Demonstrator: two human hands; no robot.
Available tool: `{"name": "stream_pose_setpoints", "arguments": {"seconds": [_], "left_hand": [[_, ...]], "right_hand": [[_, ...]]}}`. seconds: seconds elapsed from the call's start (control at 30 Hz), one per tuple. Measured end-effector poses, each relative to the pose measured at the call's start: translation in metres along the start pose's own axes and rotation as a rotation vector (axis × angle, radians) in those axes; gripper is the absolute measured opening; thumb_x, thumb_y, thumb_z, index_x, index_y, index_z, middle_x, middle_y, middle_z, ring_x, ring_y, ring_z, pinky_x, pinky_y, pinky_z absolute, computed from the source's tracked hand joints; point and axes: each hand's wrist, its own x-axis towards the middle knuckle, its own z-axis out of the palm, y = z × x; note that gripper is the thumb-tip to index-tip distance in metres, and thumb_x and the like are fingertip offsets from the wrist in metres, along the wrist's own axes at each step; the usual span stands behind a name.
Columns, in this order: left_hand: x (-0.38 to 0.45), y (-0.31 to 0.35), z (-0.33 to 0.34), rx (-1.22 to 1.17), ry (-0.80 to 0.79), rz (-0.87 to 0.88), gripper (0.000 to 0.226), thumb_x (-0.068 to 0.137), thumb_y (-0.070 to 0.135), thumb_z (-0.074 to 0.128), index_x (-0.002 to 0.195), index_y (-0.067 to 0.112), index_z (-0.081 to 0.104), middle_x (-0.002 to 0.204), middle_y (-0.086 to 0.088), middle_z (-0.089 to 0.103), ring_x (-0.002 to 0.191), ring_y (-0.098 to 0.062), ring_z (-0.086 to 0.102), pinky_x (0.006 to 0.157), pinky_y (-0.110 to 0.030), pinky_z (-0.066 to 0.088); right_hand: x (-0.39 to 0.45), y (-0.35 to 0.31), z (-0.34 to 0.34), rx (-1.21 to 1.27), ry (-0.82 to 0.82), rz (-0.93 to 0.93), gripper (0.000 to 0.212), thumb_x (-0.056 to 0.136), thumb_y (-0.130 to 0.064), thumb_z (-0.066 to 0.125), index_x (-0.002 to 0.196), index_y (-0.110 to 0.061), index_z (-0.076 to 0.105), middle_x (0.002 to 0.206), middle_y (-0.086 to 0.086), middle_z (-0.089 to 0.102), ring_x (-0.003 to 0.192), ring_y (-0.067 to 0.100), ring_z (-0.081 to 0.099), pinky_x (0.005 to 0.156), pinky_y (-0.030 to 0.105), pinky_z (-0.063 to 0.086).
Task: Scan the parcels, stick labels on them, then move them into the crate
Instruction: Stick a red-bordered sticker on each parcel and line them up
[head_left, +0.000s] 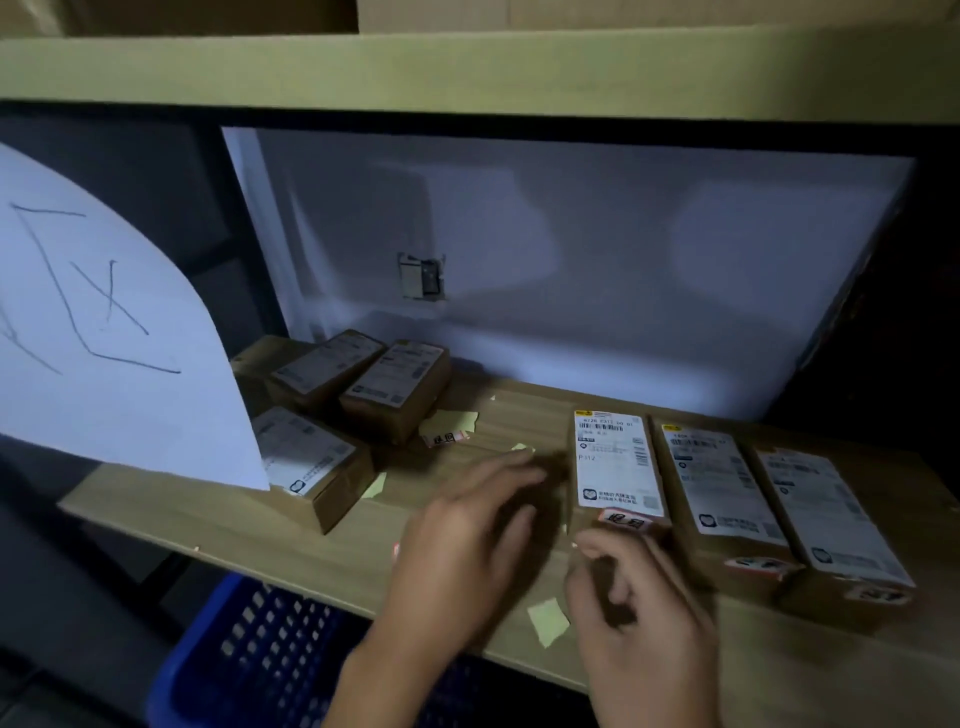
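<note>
Three brown parcels with white shipping labels lie side by side at the right of the wooden shelf (311, 525): the left parcel (615, 467), the middle parcel (719, 483) and the right parcel (831, 514). Each carries a small pink-edged sticker on its near end. My right hand (639, 618) hovers just in front of the left parcel, fingers curled, touching its near edge. My left hand (467, 545) lies spread on the shelf left of that parcel, holding nothing. Three more parcels (395, 389) sit at the back left. A blue crate (249, 660) stands below the shelf's front edge.
A white sheet with pen marks (104, 338) hangs at the left, covering part of one parcel. Yellow backing scraps (548, 618) and a loose sticker (444, 436) lie on the shelf. A white panel (571, 260) closes the back, and a cardboard shelf (467, 67) runs overhead.
</note>
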Motion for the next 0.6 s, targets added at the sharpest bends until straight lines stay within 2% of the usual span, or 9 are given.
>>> {"name": "stream_pose_setpoints", "arguments": {"seconds": [0.07, 0.13, 0.2, 0.27, 0.33, 0.37, 0.43, 0.5, 0.6], "left_hand": [[-0.011, -0.018, -0.028, 0.054, 0.161, -0.06, 0.024, 0.095, 0.012, 0.072, 0.116, 0.023, 0.075, 0.124, 0.015, 0.071, 0.119, -0.005, 0.066, 0.102, -0.034, 0.053], [-0.021, -0.035, -0.06, 0.189, 0.284, -0.17, 0.016, 0.096, 0.021, 0.071, 0.111, 0.02, 0.076, 0.108, 0.008, 0.075, 0.101, -0.01, 0.07, 0.091, -0.041, 0.056], [-0.027, -0.055, -0.084, 0.344, 0.381, -0.305, 0.031, 0.091, 0.039, 0.065, 0.107, 0.014, 0.076, 0.095, -0.005, 0.076, 0.091, -0.027, 0.07, 0.082, -0.045, 0.054], [-0.031, -0.074, -0.1, 0.417, 0.371, -0.423, 0.054, 0.085, 0.054, 0.06, 0.116, 0.011, 0.071, 0.114, -0.014, 0.072, 0.115, -0.038, 0.061, 0.095, -0.049, 0.052], [-0.037, -0.086, -0.107, 0.392, 0.262, -0.539, 0.076, 0.079, 0.07, 0.06, 0.137, 0.02, 0.059, 0.142, -0.006, 0.056, 0.138, -0.033, 0.047, 0.108, -0.047, 0.047], [-0.04, -0.091, -0.107, 0.342, 0.214, -0.595, 0.082, 0.076, 0.075, 0.062, 0.141, 0.027, 0.053, 0.147, 0.001, 0.049, 0.143, -0.028, 0.043, 0.108, -0.045, 0.047], [-0.045, -0.098, -0.106, 0.261, 0.183, -0.653, 0.081, 0.074, 0.078, 0.068, 0.142, 0.04, 0.045, 0.148, 0.012, 0.041, 0.141, -0.022, 0.045, 0.101, -0.043, 0.05], [-0.049, -0.098, -0.107, 0.298, 0.172, -0.617, 0.078, 0.076, 0.078, 0.069, 0.14, 0.046, 0.04, 0.147, 0.014, 0.039, 0.138, -0.022, 0.045, 0.099, -0.045, 0.052], [-0.055, -0.092, -0.109, 0.297, 0.164, -0.558, 0.062, 0.083, 0.085, 0.05, 0.13, 0.045, 0.049, 0.139, 0.015, 0.039, 0.139, -0.016, 0.036, 0.107, -0.041, 0.043]], "right_hand": [[-0.003, -0.001, 0.01, -0.003, -0.185, -0.007, 0.02, 0.074, -0.018, 0.081, 0.086, -0.031, 0.074, 0.075, -0.029, 0.049, 0.065, -0.002, 0.047, 0.065, 0.021, 0.046], [-0.006, -0.005, 0.021, 0.012, -0.336, 0.006, 0.025, 0.074, -0.022, 0.084, 0.092, -0.034, 0.071, 0.08, -0.023, 0.057, 0.069, -0.002, 0.052, 0.067, 0.022, 0.048], [-0.007, -0.011, 0.028, 0.023, -0.402, -0.003, 0.025, 0.075, -0.024, 0.083, 0.094, -0.035, 0.071, 0.083, -0.02, 0.06, 0.073, -0.002, 0.054, 0.069, 0.024, 0.049], [-0.006, -0.018, 0.036, 0.028, -0.442, 0.02, 0.024, 0.076, -0.025, 0.083, 0.094, -0.036, 0.071, 0.083, -0.021, 0.061, 0.076, -0.001, 0.057, 0.068, 0.023, 0.05], [-0.004, -0.024, 0.043, 0.067, -0.486, 0.075, 0.025, 0.078, -0.025, 0.082, 0.095, -0.038, 0.07, 0.086, -0.021, 0.064, 0.082, 0.001, 0.059, 0.068, 0.023, 0.051], [-0.003, -0.028, 0.047, 0.098, -0.509, 0.107, 0.025, 0.079, -0.026, 0.08, 0.098, -0.038, 0.069, 0.09, -0.021, 0.066, 0.086, 0.002, 0.06, 0.071, 0.025, 0.053], [0.0, -0.038, 0.054, 0.144, -0.573, 0.168, 0.026, 0.083, -0.03, 0.076, 0.106, -0.039, 0.068, 0.098, -0.019, 0.068, 0.093, 0.003, 0.061, 0.081, 0.034, 0.054], [0.006, -0.046, 0.063, 0.177, -0.654, 0.219, 0.03, 0.086, -0.031, 0.073, 0.114, -0.037, 0.066, 0.107, -0.019, 0.069, 0.103, 0.007, 0.062, 0.089, 0.038, 0.054], [0.017, -0.056, 0.079, 0.221, -0.8, 0.264, 0.038, 0.091, -0.034, 0.067, 0.129, -0.04, 0.059, 0.124, -0.019, 0.066, 0.119, 0.005, 0.059, 0.1, 0.032, 0.048]]}}
